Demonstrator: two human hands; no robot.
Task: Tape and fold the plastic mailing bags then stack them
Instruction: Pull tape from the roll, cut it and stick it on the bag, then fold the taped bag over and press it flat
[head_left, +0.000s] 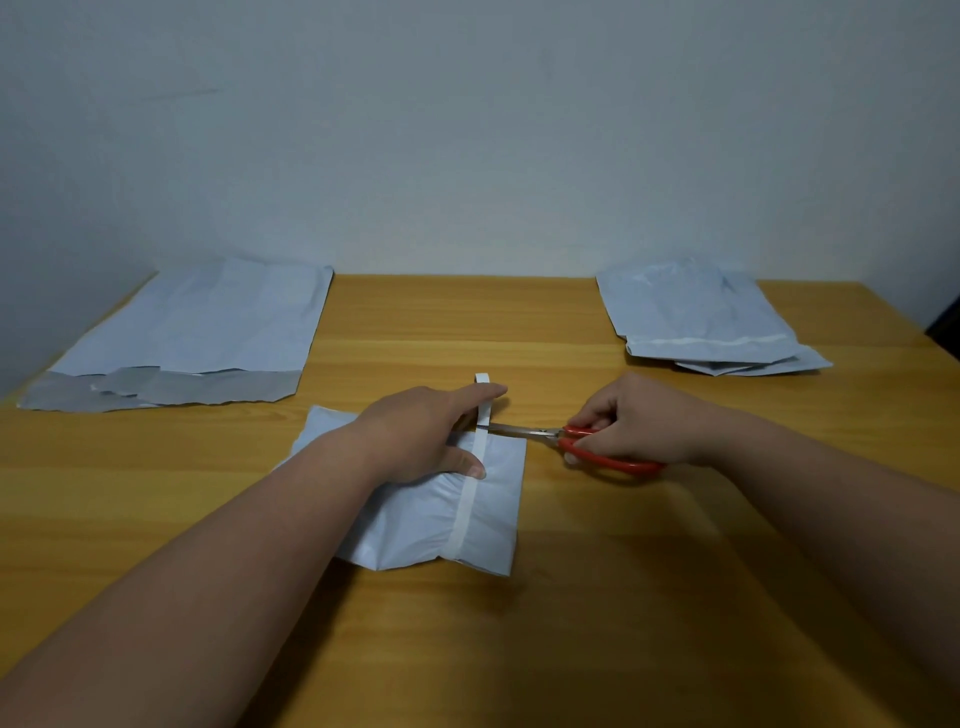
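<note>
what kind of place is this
Probably a home or small-office packing spot: a wooden table against a bare wall, stacks of plastic mailing bags, and red-handled scissors cutting tape.

Two bare forearms, entering from the bottom corners. No sleeve on either, bare as far up as the lower edge. Left hand (421, 436) and right hand (631, 423) both bare, without gloves. Short, trimmed nails on the left thumb and on one right fingertip. Other fingernails hidden or too blurred to judge.
</note>
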